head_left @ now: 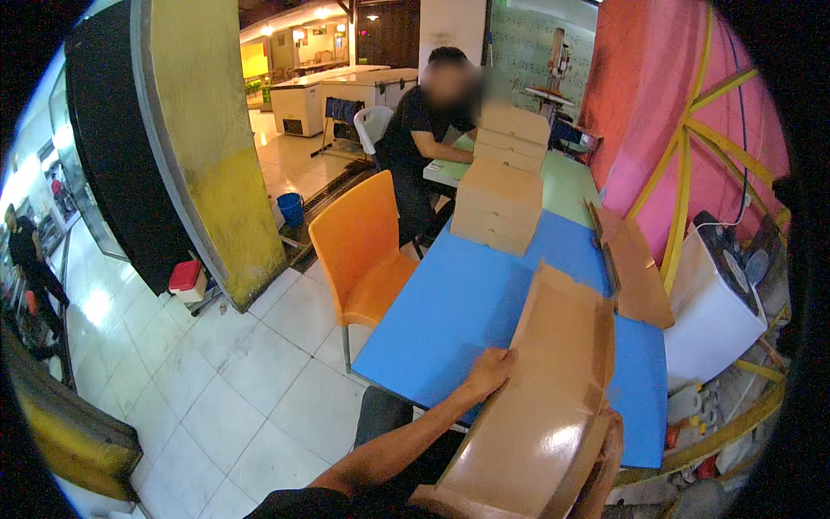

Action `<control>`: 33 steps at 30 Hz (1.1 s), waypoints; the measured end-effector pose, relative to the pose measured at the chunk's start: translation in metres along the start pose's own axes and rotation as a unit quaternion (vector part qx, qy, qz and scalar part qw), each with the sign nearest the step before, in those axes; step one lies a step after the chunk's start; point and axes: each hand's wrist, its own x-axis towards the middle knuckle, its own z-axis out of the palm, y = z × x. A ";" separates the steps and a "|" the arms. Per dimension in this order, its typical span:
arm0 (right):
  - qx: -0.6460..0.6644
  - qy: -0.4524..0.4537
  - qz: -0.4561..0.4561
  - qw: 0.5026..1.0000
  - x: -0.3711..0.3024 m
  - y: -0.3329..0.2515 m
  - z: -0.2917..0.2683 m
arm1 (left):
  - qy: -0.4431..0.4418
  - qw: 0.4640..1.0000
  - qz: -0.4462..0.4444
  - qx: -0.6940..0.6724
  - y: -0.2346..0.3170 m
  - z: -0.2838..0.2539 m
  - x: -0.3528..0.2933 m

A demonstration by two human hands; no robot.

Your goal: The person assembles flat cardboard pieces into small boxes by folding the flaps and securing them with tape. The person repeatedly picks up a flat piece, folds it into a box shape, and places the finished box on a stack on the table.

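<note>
A partly folded brown cardboard box (pixel 540 389) stretches from near my lap out over the blue tabletop (pixel 441 307), its inner side shiny. At its left edge my left hand (pixel 490 372) is closed, gripping the cardboard. On the box's right side, lower down, my right hand (pixel 610 441) is closed round the edge, its fingers partly hidden behind the board. Farther up the table stands a stack of folded cardboard boxes (pixel 497 208). Flat cardboard sheets (pixel 635 268) lean at the table's right edge.
A person in black (pixel 415 130) sits at the far end beside another stack of boxes (pixel 512 134). An orange chair (pixel 359 233) stands left of the table. To the right is a white appliance (pixel 713 303) near yellow metal bars (pixel 683 164). A yellow pillar (pixel 203 156) rises at left.
</note>
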 end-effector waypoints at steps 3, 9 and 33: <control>-0.128 -0.066 -0.083 0.986 0.003 -0.001 0.008 | -0.028 1.000 0.002 -0.014 -0.006 0.007 0.007; -0.161 0.008 -0.170 0.972 0.005 0.005 -0.001 | -0.098 0.992 0.051 -0.052 0.001 -0.002 -0.012; 0.011 0.071 -0.023 0.997 -0.056 0.032 0.014 | -0.058 0.998 -0.007 0.005 0.020 -0.002 -0.092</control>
